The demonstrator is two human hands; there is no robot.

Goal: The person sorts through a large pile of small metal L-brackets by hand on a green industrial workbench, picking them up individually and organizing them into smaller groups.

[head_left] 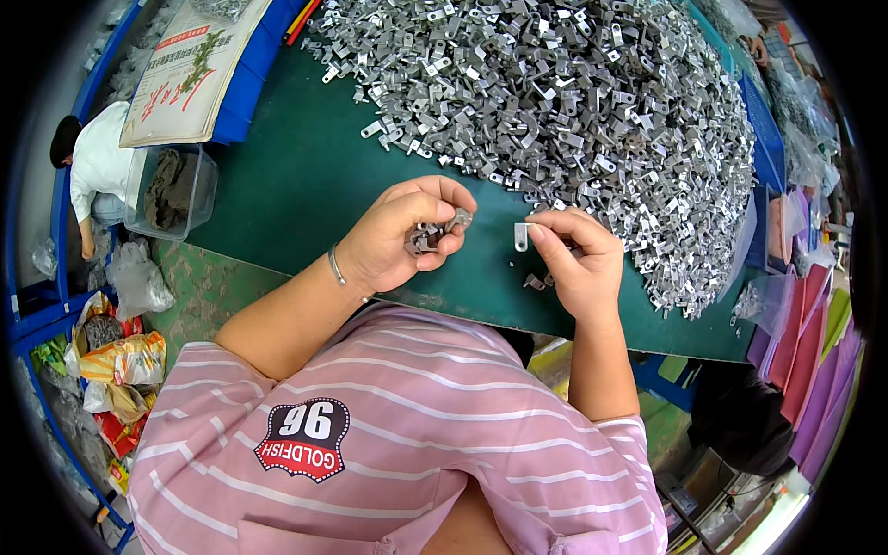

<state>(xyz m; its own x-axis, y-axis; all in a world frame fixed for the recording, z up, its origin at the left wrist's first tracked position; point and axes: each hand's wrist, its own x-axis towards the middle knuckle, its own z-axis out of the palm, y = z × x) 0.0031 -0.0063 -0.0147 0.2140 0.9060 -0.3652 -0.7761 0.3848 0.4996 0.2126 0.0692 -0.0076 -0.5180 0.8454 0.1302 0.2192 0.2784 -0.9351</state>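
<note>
My left hand (393,236), a bangle on its wrist, is curled round several small metal brackets (424,240) above the green tabletop (305,190). Between thumb and forefinger, my right hand (585,264) pinches one bent metal bracket (521,237), whose flat face shows a hole near its lower end. The two hands are apart, with a short gap between them. A couple of loose brackets (534,281) lie on the tabletop just below the right fingers. Beyond both hands spreads a large heap of similar brackets (555,102).
A blue bin (248,97) with a printed sack (176,69) stands at the far left, beside a clear plastic tub (202,199) holding grey cloth. Further left, a person in a white top (100,153) bends over. Blue crates (764,139) and coloured sheets (805,342) line the right.
</note>
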